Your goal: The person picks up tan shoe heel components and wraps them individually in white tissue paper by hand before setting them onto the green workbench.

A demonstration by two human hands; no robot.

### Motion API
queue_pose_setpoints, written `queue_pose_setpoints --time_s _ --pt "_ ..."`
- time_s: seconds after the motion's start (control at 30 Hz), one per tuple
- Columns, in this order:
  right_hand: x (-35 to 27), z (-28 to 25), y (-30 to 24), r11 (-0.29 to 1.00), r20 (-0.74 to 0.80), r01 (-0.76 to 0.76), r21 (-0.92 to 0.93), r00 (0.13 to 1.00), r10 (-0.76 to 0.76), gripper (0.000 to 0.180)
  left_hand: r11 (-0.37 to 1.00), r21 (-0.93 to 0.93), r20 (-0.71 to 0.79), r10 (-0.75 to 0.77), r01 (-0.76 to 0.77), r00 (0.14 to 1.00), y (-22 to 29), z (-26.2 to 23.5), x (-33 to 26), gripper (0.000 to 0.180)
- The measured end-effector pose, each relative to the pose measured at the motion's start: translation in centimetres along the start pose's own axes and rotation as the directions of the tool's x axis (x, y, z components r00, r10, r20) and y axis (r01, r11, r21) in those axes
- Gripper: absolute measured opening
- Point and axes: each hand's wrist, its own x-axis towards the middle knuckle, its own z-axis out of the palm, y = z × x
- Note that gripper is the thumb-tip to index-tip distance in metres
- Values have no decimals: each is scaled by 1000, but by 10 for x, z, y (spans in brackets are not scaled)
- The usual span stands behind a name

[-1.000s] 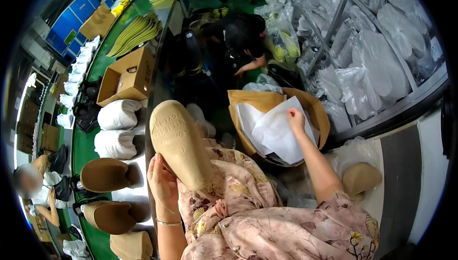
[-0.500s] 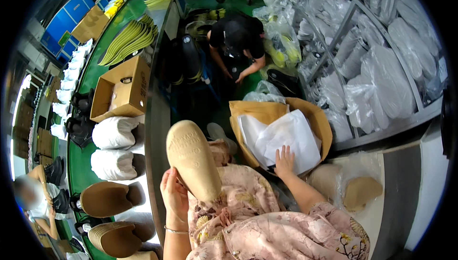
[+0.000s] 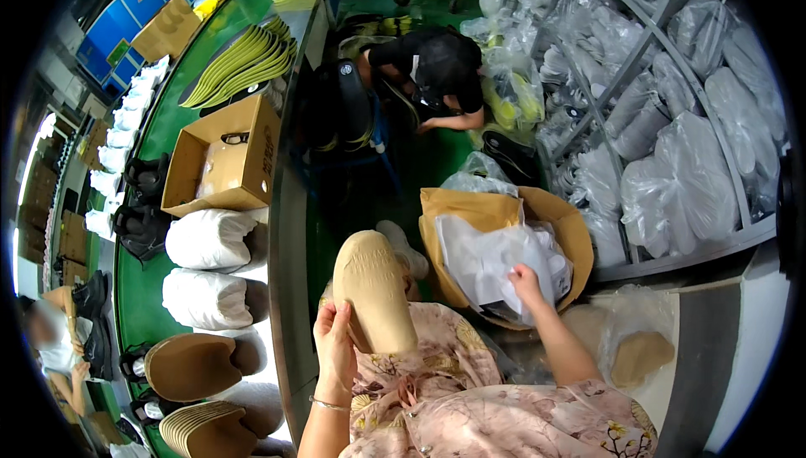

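Observation:
Upright in my left hand (image 3: 336, 349) is a beige shoe-shaped insert (image 3: 369, 290), its rounded end up and raised marks on its face. My thumb and fingers clasp its left edge. To the right, my right hand (image 3: 527, 284) is over a brown paper-lined container (image 3: 462, 206). Its fingers are pinched at the white tissue paper (image 3: 474, 261) that fills the opening. The paper under that hand is crumpled, and the exact grip is partly hidden.
On the bench at left are paper-wrapped bundles (image 3: 210, 240), stacked brown inserts (image 3: 201, 429) and an open cardboard box (image 3: 252, 156). Ahead, a co-worker (image 3: 445, 63) bends low. A metal rack (image 3: 697, 244) with plastic-bagged soles stands right. Yellow-green soles (image 3: 243, 63) lie far left.
My right hand has gone from lying spread on the white paper to a pinch, and the paper has crumpled. The insert has shifted right and lower in view. The co-worker's arms have moved.

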Motion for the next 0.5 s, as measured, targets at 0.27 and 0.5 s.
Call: queue_pose_setpoints --time_s 0.27,0.5 --pt "-69 -35 -179 486 509 -362 795 835 -209 25 963 145 -22 233 -227 972 -14 -2 0 26" --pt "-114 28 -261 706 656 -223 672 622 -428 31 910 95 14 403 -402 915 -12 -24 9 25"
